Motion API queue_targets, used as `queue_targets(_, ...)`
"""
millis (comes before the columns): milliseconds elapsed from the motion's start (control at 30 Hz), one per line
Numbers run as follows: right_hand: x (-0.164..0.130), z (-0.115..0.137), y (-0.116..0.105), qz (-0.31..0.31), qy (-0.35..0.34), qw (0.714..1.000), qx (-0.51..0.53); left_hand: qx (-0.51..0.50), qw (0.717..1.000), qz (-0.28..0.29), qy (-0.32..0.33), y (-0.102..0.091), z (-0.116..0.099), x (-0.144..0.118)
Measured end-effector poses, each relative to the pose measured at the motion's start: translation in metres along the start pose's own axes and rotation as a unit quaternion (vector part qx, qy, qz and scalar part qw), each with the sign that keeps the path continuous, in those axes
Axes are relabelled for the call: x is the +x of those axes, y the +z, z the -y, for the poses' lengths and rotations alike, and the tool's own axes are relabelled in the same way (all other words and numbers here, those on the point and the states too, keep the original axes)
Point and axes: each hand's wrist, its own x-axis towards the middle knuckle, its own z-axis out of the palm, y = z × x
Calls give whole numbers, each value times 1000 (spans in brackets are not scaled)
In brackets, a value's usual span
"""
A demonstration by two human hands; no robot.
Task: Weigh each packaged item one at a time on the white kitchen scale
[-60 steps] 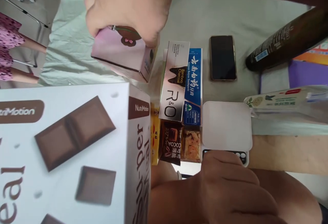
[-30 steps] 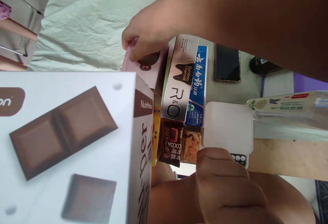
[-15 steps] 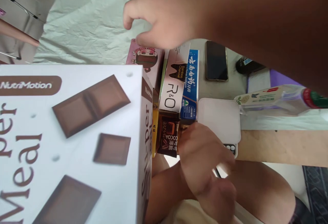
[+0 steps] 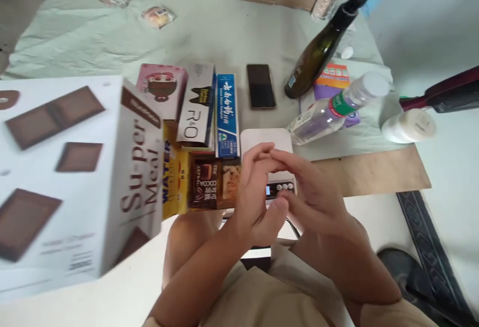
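My left hand (image 4: pixel 258 195) and my right hand (image 4: pixel 316 200) meet in front of me, fingertips touching, over the near edge of a small white scale (image 4: pixel 265 140) with buttons. Neither hand holds anything. Left of the scale lie a blue toothpaste box (image 4: pixel 226 112), a silver R&O charcoal toothpaste box (image 4: pixel 196 105) and a pink cartoon box (image 4: pixel 161 87). A brown cocoa packet (image 4: pixel 204 180) and a biscuit packet (image 4: pixel 231 177) stand beside my left hand, next to a yellow box (image 4: pixel 172 177).
A big white Super Meal box (image 4: pixel 75 167) fills the left. Beyond the scale lie a black phone (image 4: pixel 261 85), a dark bottle (image 4: pixel 322 43), a clear water bottle (image 4: pixel 337 107) and a white jar (image 4: pixel 409 125). A small wrapped snack (image 4: pixel 157 16) sits far back on the pale green cloth (image 4: pixel 209 33).
My right hand set the pink box down beside the charcoal box, let go and drew back. My left hand left the scale's edge. Both hands now meet in front of the scale.
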Motion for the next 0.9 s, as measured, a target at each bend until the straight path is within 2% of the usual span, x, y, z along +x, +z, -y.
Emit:
queue_targets(33, -8, -7, -8, -49, 7, 999, 18, -24, 999, 30, 3, 6, -3, -1)
queue_targets(100, -16, -24, -28, -192, 4, 980, 61, -59, 995, 78, -14, 23, -7, -3)
queue_targets(167, -21, -48, -52, -359, -4, 929, 87, -91, 990, 99, -33, 46, -8, -2)
queue_targets(200, -22, -62, -63, -427, 13, 901, 81, -106, 988, 100, -41, 59, -7, -1)
queue_targets(267, -24, -96, -82, -507, 97, 855, 47, -127, 986, 100, -48, 85, -3, 4)
queue_targets(300, -25, -113, -90, -515, 153, 843, 32, -134, 984, 105, -48, 97, -1, 7)
queue_targets(367, -23, -144, -101, -492, 219, 842, 30, -138, 983, 119, -37, 114, 4, 11)
queue_targets(500, -7, -185, -110, -446, 276, 849, 60, -114, 982, 146, -24, 127, 9, 13)
queue_targets(667, 12, -201, -105, -411, 311, 856, 49, -106, 984, 146, -12, 130, 12, 3)
queue_targets(900, 4, -206, -98, -385, 288, 876, 31, -127, 985, 115, -1, 124, 12, -5)
